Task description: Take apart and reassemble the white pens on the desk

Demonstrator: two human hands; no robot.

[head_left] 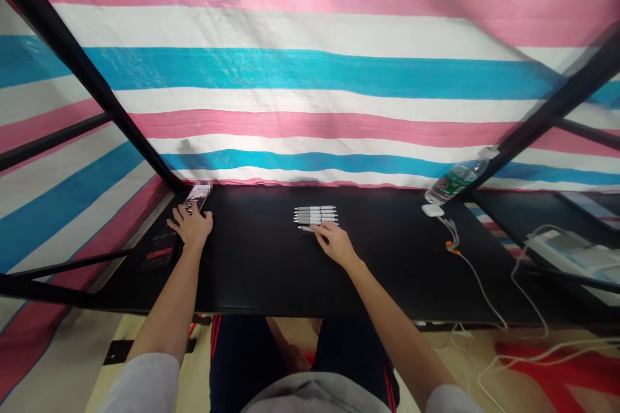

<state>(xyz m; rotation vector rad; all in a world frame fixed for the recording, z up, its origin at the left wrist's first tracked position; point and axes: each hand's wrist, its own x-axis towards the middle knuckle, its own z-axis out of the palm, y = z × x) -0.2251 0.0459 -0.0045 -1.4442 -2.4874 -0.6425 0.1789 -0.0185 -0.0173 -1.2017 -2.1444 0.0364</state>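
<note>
In the middle of the black table several white-and-grey pens lie side by side in a neat stack of rows. Just below them my right hand is closed on one more pen, whose tip sticks out to the left of the fingers. At the table's left end my left hand is open, fingers spread. Its fingertips rest at the near end of a phone-like item with a bright screen, partly covered by the hand. Beside that hand lies a dark phone showing digits and a red bar.
A clear water bottle with a green label leans at the back right. Near it sit a white charger and a cable. Black frame posts stand at both sides, with striped sheeting behind. A white power strip is at far right.
</note>
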